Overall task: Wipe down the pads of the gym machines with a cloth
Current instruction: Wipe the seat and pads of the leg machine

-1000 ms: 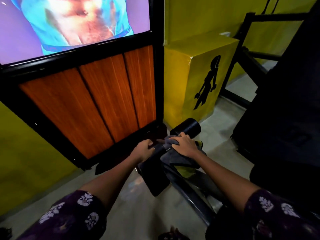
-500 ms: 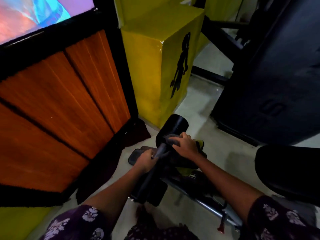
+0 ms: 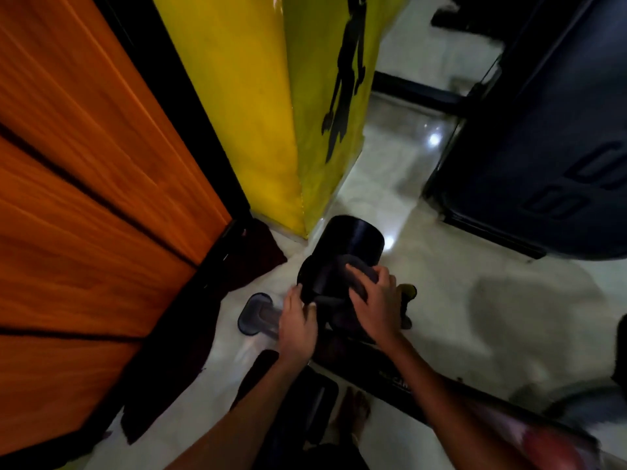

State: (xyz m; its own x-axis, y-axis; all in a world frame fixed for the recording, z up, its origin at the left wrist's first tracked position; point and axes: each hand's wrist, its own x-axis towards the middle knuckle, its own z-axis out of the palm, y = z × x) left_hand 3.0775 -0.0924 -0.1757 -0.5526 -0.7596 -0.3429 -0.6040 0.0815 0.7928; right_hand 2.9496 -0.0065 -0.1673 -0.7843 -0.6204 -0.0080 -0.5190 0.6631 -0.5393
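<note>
Fingers [image 3: 385,278] of the right hand [image 3: 375,305] curl over the grey cloth [image 3: 359,271], pressing it on the black roller pad [image 3: 342,256] at frame centre; the left hand [image 3: 297,322] grips the bar beside it. Best to keep steady pressure and work around the curve.

Glossy pale floor [image 3: 424,266], orange wood panels [image 3: 84,164], yellow pillar [image 3: 244,113].
</note>
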